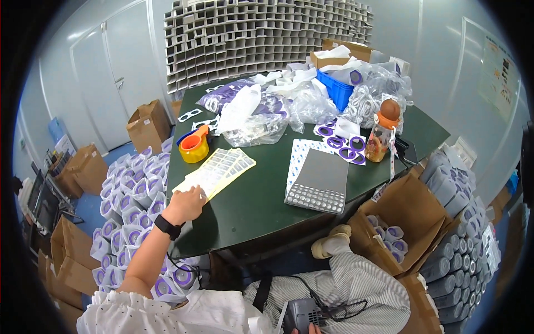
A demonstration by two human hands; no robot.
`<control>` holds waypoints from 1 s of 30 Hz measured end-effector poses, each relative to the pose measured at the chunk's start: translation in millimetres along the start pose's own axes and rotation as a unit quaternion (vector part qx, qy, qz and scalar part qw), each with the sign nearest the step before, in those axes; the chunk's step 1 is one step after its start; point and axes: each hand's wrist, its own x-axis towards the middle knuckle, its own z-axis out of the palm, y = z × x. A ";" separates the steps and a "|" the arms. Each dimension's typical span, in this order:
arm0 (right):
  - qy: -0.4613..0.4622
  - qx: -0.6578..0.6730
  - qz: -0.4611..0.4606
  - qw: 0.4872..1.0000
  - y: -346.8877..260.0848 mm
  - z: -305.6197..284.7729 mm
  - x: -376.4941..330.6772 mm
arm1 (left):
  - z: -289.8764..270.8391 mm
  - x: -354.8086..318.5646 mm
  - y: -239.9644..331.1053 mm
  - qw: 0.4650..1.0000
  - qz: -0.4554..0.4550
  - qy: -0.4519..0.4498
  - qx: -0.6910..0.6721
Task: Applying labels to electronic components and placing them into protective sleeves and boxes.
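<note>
no text can be read: print on the wall poster (pixel 497 78) and purple bag (pixel 227 96) is illegible.

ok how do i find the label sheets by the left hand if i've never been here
On the dark green table, go to its left side, where the left hand rests. The label sheets lie at that hand, beside the orange tape dispenser. Their rows of silver-grey rectangles and yellow edging set them apart from the purple ring stickers farther right.
</note>
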 end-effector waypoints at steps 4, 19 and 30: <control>0.009 -0.012 0.002 1.000 -9.0 -6.9 5.6 | -23.9 -5.2 16.7 0.993 0.062 -0.091 -0.040; 0.001 -0.018 0.006 1.000 -19.1 -3.2 13.5 | -27.1 -6.1 19.4 0.961 0.165 -0.052 -0.218; 0.008 -0.026 0.012 1.000 -23.8 -3.7 20.3 | -62.7 -23.5 54.2 0.965 0.160 -0.089 -0.190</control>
